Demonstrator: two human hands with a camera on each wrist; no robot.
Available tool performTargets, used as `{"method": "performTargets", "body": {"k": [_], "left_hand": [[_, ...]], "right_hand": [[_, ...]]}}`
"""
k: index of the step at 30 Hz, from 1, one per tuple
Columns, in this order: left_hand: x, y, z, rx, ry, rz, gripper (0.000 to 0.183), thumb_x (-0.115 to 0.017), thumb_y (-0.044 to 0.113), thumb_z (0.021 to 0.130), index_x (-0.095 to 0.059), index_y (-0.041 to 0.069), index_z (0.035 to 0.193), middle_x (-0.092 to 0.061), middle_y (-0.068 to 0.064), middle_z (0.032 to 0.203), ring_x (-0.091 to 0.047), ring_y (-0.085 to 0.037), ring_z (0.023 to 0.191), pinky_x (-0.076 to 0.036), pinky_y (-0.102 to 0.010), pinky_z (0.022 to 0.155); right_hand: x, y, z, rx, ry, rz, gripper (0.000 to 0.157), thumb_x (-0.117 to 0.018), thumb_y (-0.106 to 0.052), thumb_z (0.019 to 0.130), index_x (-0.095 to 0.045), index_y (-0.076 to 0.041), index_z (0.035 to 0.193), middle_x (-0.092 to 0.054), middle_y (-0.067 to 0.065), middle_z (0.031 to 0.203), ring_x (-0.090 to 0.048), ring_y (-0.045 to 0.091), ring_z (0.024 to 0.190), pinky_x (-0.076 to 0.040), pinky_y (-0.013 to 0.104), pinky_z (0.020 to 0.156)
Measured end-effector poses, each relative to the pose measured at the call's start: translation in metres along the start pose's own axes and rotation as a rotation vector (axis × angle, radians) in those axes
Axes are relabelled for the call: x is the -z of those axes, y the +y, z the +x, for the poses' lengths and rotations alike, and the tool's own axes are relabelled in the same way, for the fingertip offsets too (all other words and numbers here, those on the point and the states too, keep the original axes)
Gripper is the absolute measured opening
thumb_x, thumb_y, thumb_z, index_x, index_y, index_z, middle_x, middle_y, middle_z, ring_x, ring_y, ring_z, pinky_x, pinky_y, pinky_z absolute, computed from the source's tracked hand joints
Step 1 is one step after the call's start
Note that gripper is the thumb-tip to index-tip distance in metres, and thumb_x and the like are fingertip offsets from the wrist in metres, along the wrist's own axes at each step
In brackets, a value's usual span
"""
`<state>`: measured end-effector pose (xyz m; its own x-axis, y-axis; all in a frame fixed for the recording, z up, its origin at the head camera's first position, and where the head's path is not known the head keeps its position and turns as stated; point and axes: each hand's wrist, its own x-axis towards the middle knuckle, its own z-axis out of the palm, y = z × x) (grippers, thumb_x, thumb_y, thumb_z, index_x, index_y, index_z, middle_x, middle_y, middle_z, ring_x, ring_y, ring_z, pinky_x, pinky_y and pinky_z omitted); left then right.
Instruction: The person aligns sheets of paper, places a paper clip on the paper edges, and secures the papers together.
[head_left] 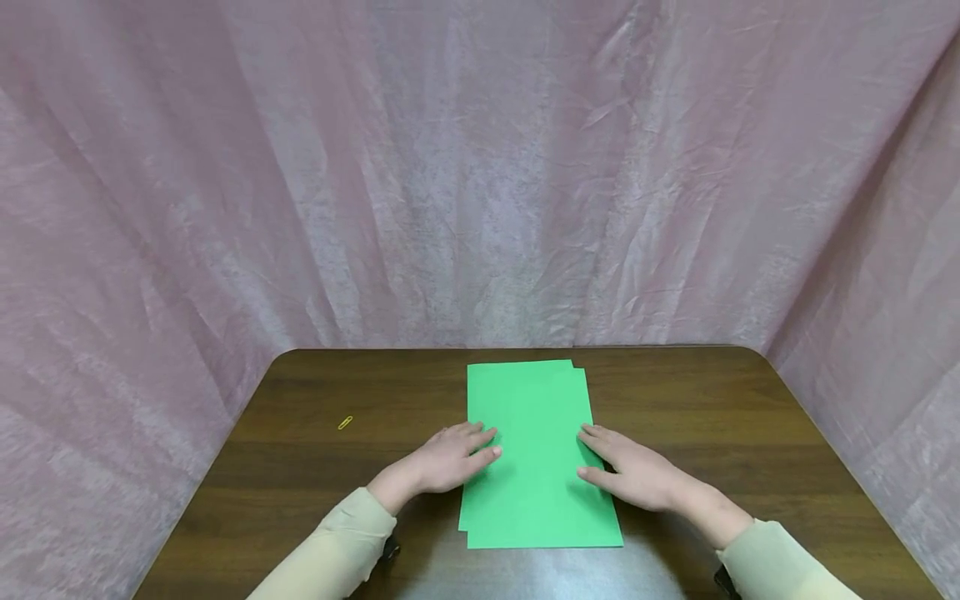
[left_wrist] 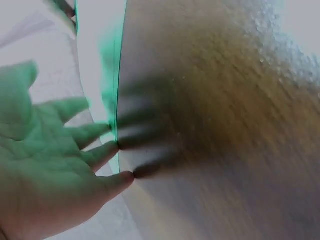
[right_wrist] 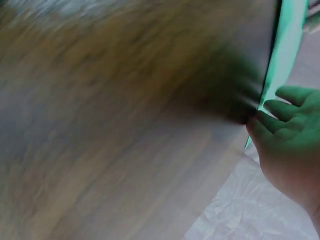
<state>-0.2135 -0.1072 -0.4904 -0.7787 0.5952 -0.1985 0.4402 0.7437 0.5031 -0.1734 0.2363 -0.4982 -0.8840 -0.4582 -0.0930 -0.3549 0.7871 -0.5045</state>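
Note:
Green sheets of paper (head_left: pixel 536 500) lie stacked on the table, slightly offset so that a second corner shows at the top right and bottom left. At the left edge of the stack, my left hand (head_left: pixel 450 457) reaches over the paper with fingers extended and spread. My right hand (head_left: pixel 637 471) is at the opposite edge, its fingers straight and its thumb apart from them. The left wrist view shows the left hand's fingertips (left_wrist: pixel 127 176) right at the paper's edge and the tabletop. In the right wrist view, the right hand (right_wrist: pixel 287 135) has its fingers along the green edge.
A yellow paper clip (head_left: pixel 345 422) lies on the dark wooden table (head_left: pixel 300 483), left of the paper. Pink velvety curtains (head_left: pixel 480 167) hang behind the table and along both sides.

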Motion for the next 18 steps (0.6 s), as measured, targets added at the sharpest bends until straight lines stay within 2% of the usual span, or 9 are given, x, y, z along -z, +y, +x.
{"method": "performTargets", "body": {"k": [4, 9, 11, 13, 15, 18], "left_hand": [[0.009, -0.005, -0.001, 0.041, 0.045, -0.345, 0.072, -0.029, 0.057, 0.109, -0.03, 0.007, 0.161, -0.024, -0.017, 0.166, -0.017, -0.038, 0.153, -0.019, -0.059, 0.121], [0.026, -0.012, -0.006, 0.164, 0.096, -0.905, 0.08, -0.033, 0.061, 0.107, -0.017, 0.006, 0.164, -0.018, -0.02, 0.167, -0.021, -0.042, 0.151, -0.022, -0.057, 0.12], [0.033, -0.016, -0.009, 0.212, 0.103, -1.096, 0.084, -0.034, 0.063, 0.106, -0.012, 0.006, 0.164, -0.015, -0.025, 0.167, -0.022, -0.048, 0.15, -0.023, -0.059, 0.119], [0.038, -0.02, -0.012, 0.236, 0.087, -1.228, 0.086, -0.032, 0.063, 0.106, -0.008, 0.005, 0.164, -0.012, -0.029, 0.166, -0.02, -0.05, 0.149, -0.021, -0.06, 0.119], [0.041, -0.024, -0.015, 0.253, 0.065, -1.318, 0.085, -0.03, 0.062, 0.107, -0.004, 0.004, 0.164, -0.011, -0.031, 0.165, -0.018, -0.051, 0.149, -0.019, -0.061, 0.12], [0.043, -0.028, -0.021, 0.27, 0.023, -1.394, 0.083, -0.026, 0.061, 0.108, -0.001, 0.005, 0.164, -0.01, -0.032, 0.165, -0.017, -0.052, 0.149, -0.018, -0.062, 0.12]], "right_hand": [[0.009, -0.003, 0.004, -0.097, 0.034, 0.313, 0.076, -0.039, -0.055, 0.108, -0.031, 0.002, 0.159, -0.029, 0.02, 0.164, -0.025, 0.039, 0.151, -0.023, 0.058, 0.119], [0.024, -0.004, 0.009, -0.239, 0.068, 0.769, 0.085, -0.035, -0.058, 0.108, -0.021, 0.01, 0.158, -0.028, 0.031, 0.16, -0.032, 0.044, 0.147, -0.031, 0.054, 0.118], [0.031, -0.004, 0.009, -0.276, 0.063, 0.908, 0.089, -0.032, -0.059, 0.108, -0.017, 0.014, 0.156, -0.026, 0.036, 0.158, -0.034, 0.048, 0.144, -0.034, 0.053, 0.116], [0.037, -0.002, 0.007, -0.304, 0.049, 1.014, 0.091, -0.03, -0.06, 0.108, -0.014, 0.016, 0.156, -0.024, 0.039, 0.157, -0.033, 0.049, 0.144, -0.034, 0.052, 0.116], [0.041, 0.0, 0.005, -0.314, 0.023, 1.101, 0.091, -0.028, -0.059, 0.109, -0.01, 0.017, 0.156, -0.02, 0.041, 0.158, -0.03, 0.051, 0.145, -0.033, 0.052, 0.117], [0.045, 0.004, 0.004, -0.333, -0.015, 1.207, 0.093, -0.026, -0.061, 0.108, -0.005, 0.017, 0.156, -0.014, 0.042, 0.159, -0.025, 0.052, 0.146, -0.031, 0.052, 0.118]]}}
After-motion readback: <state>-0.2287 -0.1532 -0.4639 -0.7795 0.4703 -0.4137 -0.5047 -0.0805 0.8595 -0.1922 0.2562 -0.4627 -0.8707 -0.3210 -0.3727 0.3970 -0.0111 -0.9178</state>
